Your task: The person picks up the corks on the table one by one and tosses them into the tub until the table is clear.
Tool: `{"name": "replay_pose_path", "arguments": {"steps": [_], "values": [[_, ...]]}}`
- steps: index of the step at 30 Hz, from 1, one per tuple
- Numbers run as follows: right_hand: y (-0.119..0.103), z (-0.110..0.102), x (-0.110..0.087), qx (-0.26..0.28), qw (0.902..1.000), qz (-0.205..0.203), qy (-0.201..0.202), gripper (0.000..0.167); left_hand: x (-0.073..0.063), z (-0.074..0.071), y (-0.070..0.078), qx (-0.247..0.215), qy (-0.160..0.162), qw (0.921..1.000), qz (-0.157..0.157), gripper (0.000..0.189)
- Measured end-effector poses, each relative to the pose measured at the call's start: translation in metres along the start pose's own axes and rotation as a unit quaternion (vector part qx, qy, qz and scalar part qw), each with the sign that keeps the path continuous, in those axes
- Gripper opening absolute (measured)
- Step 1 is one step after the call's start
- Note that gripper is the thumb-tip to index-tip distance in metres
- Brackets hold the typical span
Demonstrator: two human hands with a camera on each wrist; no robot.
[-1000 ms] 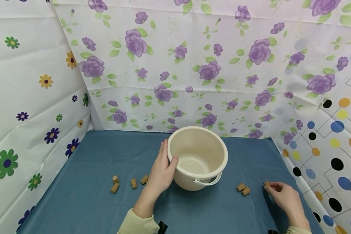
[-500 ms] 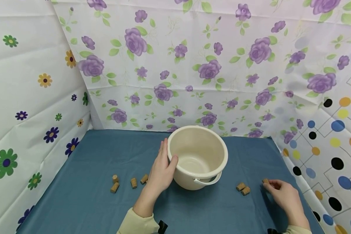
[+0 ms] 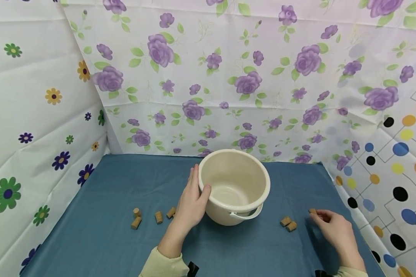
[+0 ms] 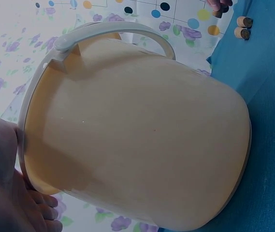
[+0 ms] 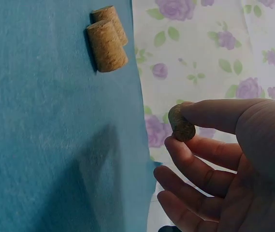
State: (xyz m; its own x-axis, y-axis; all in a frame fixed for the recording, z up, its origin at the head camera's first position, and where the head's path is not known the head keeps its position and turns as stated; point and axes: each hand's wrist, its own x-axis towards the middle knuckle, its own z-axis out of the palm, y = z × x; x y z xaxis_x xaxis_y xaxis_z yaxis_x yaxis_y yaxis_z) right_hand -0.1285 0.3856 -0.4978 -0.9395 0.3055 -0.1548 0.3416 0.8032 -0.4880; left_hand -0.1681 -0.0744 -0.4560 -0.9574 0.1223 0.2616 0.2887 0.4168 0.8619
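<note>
A cream plastic bucket (image 3: pixel 234 184) stands in the middle of the blue cloth, its handle (image 3: pixel 249 215) hanging at the front. My left hand (image 3: pixel 190 202) rests against its left side, fingers straight along the outside and thumb at the rim. In the left wrist view the bucket (image 4: pixel 142 135) fills the middle, with the left hand (image 4: pixel 11 188) at the rim. On the right, my right hand (image 3: pixel 334 229) pinches a cork (image 5: pixel 181 123) between thumb and fingertips, raised above the cloth. Two more corks (image 3: pixel 288 223) lie between that hand and the bucket.
Several corks (image 3: pixel 136 222) lie on the blue cloth (image 3: pixel 100 246) left of the bucket, the closest partly behind the left hand. A floral sheet (image 3: pixel 201 77) hangs at the back, and patterned sheets rise along both sides.
My right hand has moved slightly left and away from me, carrying the pinched cork. The left hand and the bucket have kept their places.
</note>
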Motion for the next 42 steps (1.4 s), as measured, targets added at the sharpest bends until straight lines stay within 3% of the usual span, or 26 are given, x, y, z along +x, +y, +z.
{"name": "replay_pose_path", "arguments": {"steps": [42], "values": [[-0.029,-0.006,-0.013,0.008,0.9988,-0.038,0.030,0.078,0.000,-0.001,0.001,-0.001,-0.001,1.0000,-0.002,0.075]]}}
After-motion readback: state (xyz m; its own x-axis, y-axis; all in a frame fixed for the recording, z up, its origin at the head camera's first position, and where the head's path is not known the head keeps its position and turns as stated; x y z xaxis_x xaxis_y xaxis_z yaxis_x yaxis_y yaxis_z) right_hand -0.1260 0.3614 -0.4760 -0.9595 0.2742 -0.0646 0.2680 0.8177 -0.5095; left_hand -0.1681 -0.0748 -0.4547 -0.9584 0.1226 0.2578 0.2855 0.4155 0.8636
